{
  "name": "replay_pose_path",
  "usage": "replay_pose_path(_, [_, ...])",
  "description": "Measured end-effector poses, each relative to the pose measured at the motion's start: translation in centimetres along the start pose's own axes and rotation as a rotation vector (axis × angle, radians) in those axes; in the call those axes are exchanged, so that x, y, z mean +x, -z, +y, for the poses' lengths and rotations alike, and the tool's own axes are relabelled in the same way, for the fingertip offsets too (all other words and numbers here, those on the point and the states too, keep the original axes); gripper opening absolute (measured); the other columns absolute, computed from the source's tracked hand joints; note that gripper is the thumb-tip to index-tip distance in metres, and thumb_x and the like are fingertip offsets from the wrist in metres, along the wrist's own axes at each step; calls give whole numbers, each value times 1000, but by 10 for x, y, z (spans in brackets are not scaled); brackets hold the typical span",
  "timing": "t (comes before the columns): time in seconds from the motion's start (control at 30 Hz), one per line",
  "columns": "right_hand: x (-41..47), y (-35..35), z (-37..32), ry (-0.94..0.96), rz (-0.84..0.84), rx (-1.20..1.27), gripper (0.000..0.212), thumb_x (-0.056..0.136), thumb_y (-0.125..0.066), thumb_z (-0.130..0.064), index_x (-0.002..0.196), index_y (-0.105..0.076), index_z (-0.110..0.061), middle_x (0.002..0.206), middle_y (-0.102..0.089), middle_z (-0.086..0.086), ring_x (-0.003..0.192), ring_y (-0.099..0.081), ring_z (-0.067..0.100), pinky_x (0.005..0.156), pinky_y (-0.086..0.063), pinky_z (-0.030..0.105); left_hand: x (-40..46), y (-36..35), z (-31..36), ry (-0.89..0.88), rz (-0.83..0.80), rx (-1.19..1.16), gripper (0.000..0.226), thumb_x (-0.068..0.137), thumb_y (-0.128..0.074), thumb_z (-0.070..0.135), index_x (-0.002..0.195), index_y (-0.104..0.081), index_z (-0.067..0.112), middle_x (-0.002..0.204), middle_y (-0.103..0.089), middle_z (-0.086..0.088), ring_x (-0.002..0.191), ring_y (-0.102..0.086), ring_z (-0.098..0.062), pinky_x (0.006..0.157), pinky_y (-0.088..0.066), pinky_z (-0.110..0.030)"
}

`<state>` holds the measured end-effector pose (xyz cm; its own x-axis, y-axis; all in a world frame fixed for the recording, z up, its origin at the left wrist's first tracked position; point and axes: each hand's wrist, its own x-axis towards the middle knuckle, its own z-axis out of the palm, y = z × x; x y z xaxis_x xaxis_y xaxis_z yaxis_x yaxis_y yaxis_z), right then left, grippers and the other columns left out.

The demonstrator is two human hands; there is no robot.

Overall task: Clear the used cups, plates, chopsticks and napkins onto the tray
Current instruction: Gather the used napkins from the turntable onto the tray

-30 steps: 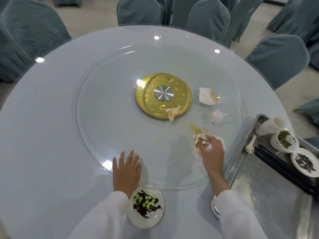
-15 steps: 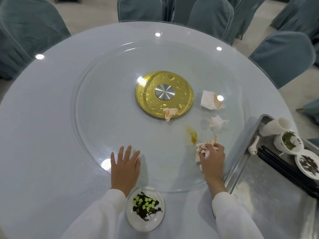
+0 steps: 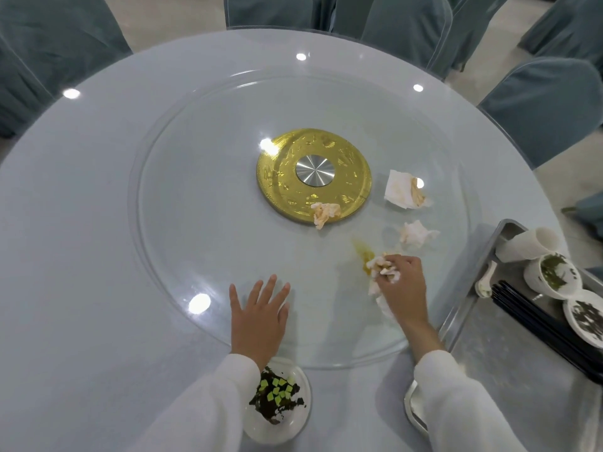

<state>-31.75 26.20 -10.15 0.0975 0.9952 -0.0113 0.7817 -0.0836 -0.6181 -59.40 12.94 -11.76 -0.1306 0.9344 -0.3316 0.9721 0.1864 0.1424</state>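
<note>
My right hand grips a crumpled stained napkin and presses it on the glass turntable, beside a yellow smear. My left hand lies flat with spread fingers on the turntable's near edge. Three more used napkins lie on the glass: one on the gold hub, one right of it, a flatter one further back. A white plate of dark and green scraps sits near my left sleeve. The metal tray at right holds cups, bowls, a spoon and black chopsticks.
The gold hub marks the turntable's centre on the round pale table. Covered chairs ring the far and right sides. A second shiny metal object's rim peeks out under my right sleeve.
My right hand has slid the napkin it holds a little left and away, onto the edge of the yellow smear. My left hand stays flat in place.
</note>
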Motion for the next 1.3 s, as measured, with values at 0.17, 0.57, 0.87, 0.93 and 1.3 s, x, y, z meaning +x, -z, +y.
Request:
replay_pose_path(0.17, [-4,-27,4,29,-23,5,32,80,-81,-2,107,-78,-20,120,-59,6,106,-66,27,89,-46,24,-3,-7,-2,-29,82,-24,66,105,-6,50,162,-36,38,171,-30,3,157,-32,-25,124,-16,-70])
replay_pose_path(0.57, [90,-56,-33,107,-8,-83,31,85,-67,5,112,-78,-7,120,-62,19,107,-64,39,94,-50,38,-2,-13,-6,-33,145,-9,60,104,-25,54,156,-50,33,165,-41,-1,149,-45,-28,118,-32,-70])
replay_pose_path(0.87, [-50,-51,8,209,-49,-112,42,71,-85,2,105,-78,-21,115,-63,7,93,-63,35,81,-55,39,1,-2,-15,8,85,-45,70,102,-6,55,161,-39,38,172,-27,4,158,-29,-23,125,-12,-68])
replay_pose_path(0.93, [-55,-49,11,227,-61,-116,41,73,-86,1,105,-78,-22,116,-63,6,93,-63,34,81,-55,38,1,-2,-18,13,61,-35,75,98,7,57,164,-25,42,175,-13,8,162,-15,-20,127,-1,-65])
replay_pose_path(1.3, [63,-50,-25,175,-29,-195,34,85,-65,13,110,-78,-6,117,-64,22,100,-64,45,90,-53,45,11,-1,-28,54,11,-140,54,109,-16,56,162,-20,50,175,-2,16,163,-1,-13,128,8,-59])
